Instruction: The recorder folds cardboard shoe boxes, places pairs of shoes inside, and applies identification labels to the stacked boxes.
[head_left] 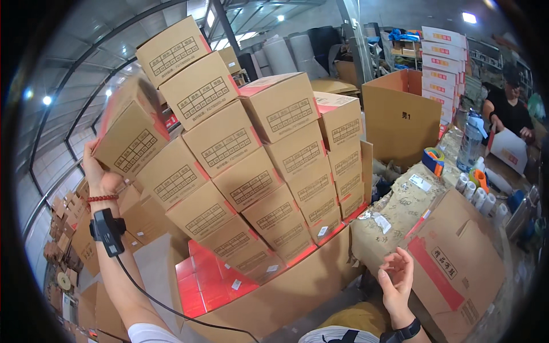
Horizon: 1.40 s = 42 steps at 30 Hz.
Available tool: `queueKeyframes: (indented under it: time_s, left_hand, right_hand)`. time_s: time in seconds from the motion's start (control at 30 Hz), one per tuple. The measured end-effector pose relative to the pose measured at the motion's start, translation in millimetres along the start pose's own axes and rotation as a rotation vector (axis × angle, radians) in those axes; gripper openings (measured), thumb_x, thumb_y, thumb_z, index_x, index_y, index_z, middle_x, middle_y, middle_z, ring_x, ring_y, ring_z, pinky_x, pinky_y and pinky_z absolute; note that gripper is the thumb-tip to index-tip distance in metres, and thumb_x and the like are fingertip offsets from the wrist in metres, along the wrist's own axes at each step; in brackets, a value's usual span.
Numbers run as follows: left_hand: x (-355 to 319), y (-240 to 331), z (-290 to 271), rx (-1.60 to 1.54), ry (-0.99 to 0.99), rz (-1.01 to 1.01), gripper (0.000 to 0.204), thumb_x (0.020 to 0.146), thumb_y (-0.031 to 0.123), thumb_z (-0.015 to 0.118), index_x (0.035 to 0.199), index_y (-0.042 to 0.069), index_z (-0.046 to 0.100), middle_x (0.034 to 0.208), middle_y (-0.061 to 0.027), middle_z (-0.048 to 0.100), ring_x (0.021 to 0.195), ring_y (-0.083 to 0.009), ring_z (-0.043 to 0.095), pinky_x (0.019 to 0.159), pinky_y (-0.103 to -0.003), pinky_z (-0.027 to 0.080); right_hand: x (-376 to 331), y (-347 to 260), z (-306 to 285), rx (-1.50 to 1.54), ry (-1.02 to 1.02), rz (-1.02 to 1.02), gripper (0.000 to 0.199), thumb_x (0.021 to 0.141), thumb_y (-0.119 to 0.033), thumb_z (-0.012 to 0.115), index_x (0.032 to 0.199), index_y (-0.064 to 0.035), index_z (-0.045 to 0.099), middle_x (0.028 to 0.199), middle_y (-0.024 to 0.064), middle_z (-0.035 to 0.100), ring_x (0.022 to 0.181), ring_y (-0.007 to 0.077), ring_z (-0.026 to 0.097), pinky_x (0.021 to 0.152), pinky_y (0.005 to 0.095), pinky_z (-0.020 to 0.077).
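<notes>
brown cardboard, head view: the tilted box point(137, 150) sits at the upper left of the boxes, beside the left face of the stack point(220, 137), leaning out of line with its rows. relation to note: the box lies up and to the right of the left hand point(98, 168), whose fingers are bent against its lower left edge, grasping it there; fingertips partly hidden, so depth of hold not readable. long axis appears to run from the printed end, nearest the wearer, up and away; far end blurred, so direction approximate. left hand is much the nearer. right hand point(398, 280) is well apart, low and to the right, fingers half curled around nothing, in front of a large flattened carton point(457, 263); contact with it cannot be told. whether the box touches its neighbours along the right side: also unclear. appearance of the box: plain brown faces, black printed grid on the near end, red band down the right edge, upper face smeared by blur, no visible crushing.
</notes>
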<state>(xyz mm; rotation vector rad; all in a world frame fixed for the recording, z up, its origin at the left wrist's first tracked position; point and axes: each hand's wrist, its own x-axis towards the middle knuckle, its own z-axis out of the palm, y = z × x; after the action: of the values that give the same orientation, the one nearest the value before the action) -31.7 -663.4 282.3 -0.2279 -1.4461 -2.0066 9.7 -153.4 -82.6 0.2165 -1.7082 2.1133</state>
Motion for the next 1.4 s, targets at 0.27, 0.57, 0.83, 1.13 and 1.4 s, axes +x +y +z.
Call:
queueKeyframes:
  time_s: [0.27, 0.57, 0.83, 1.13, 1.4]
  left_hand:
    - [11, -50, 14, 0.518, 0.103, 0.367, 0.053, 0.096, 0.038, 0.052, 0.137, 0.006, 0.039, 0.13, -0.0054, 0.051, 0.119, -0.0175, 0.049, 0.098, -0.032, 0.042]
    - [1, -66, 2, 0.596, 0.06, 0.509, 0.06, 0.101, 0.033, 0.042, 0.148, 0.008, 0.017, 0.144, -0.0123, 0.034, 0.13, -0.0205, 0.036, 0.107, -0.033, 0.029]
    - [-88, -166, 91, 1.262, 0.371, 1.285, 0.065, 0.097, 0.03, 0.05, 0.143, -0.005, 0.022, 0.146, -0.0193, 0.032, 0.134, -0.0291, 0.031, 0.11, -0.038, 0.024]
    - [-315, -459, 273, 0.59, -1.207, 0.143, 0.064, 0.081, 0.015, 0.063, 0.138, -0.001, 0.039, 0.144, -0.0231, 0.035, 0.134, -0.0384, 0.032, 0.11, -0.043, 0.027]
    - [-375, -530, 297, 0.458, -1.107, -0.05, 0.056, 0.088, 0.019, 0.06, 0.137, -0.002, 0.041, 0.139, -0.0221, 0.044, 0.129, -0.0317, 0.042, 0.106, -0.038, 0.033]
  right_hand:
    - [-12, 18, -11, 0.0, 0.04, 0.055, 0.05, 0.082, 0.001, 0.061, 0.128, -0.0049, 0.041, 0.103, 0.0062, 0.052, 0.088, 0.0132, 0.052, 0.082, 0.0286, 0.0436]
    - [-43, 38, -70, -0.163, 0.143, 0.137, 0.045, 0.082, 0.001, 0.059, 0.124, -0.0049, 0.045, 0.099, 0.0034, 0.052, 0.088, 0.0117, 0.051, 0.081, 0.0262, 0.0431]
    - [-91, 16, -148, -0.326, 0.448, 0.127, 0.044, 0.081, 0.002, 0.059, 0.122, -0.0075, 0.048, 0.097, 0.0023, 0.051, 0.085, 0.0102, 0.051, 0.075, 0.0222, 0.0431]
    - [-144, -57, -234, -1.401, 0.401, 0.291, 0.083, 0.059, -0.029, 0.084, 0.13, -0.0092, 0.047, 0.124, 0.0172, 0.046, 0.114, 0.0332, 0.048, 0.095, 0.0419, 0.0386]
    - [-177, -25, -265, -1.391, 0.707, 0.456, 0.099, 0.053, -0.025, 0.084, 0.14, -0.013, 0.037, 0.146, 0.0299, 0.019, 0.134, 0.0444, 0.026, 0.108, 0.047, 0.0277]
